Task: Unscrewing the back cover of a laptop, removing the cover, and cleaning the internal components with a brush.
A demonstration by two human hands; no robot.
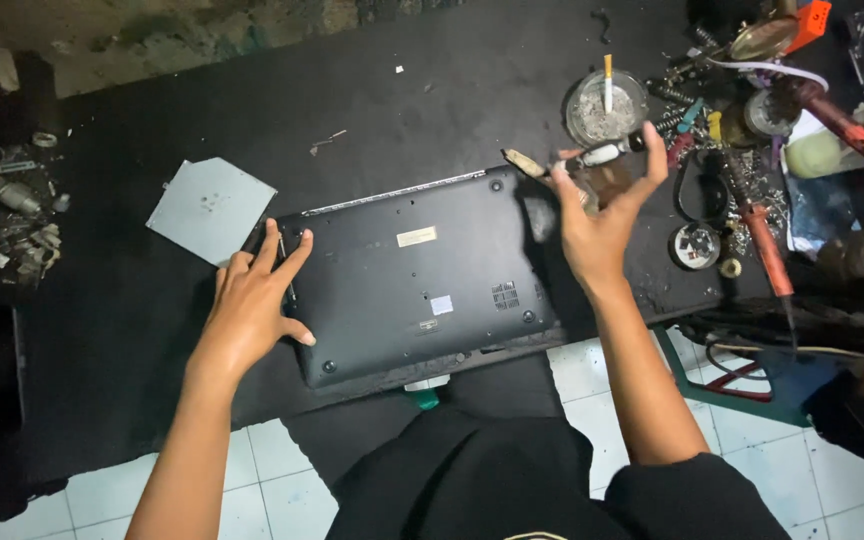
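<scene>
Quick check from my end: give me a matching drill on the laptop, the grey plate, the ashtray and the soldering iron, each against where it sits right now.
Things:
1. laptop
2. grey plate
3. ashtray
4. soldering iron

Places:
A. upper right of the laptop, a cigarette standing in it
B. far right, among the clutter of tools
C. underside up, with the left hand resting on its left edge
D. flat on the dark table, beyond the left hand

Pairs: 1-C, 2-D, 3-A, 4-B.

The right hand is raised over the laptop's right corner, holding a small tool.
</scene>
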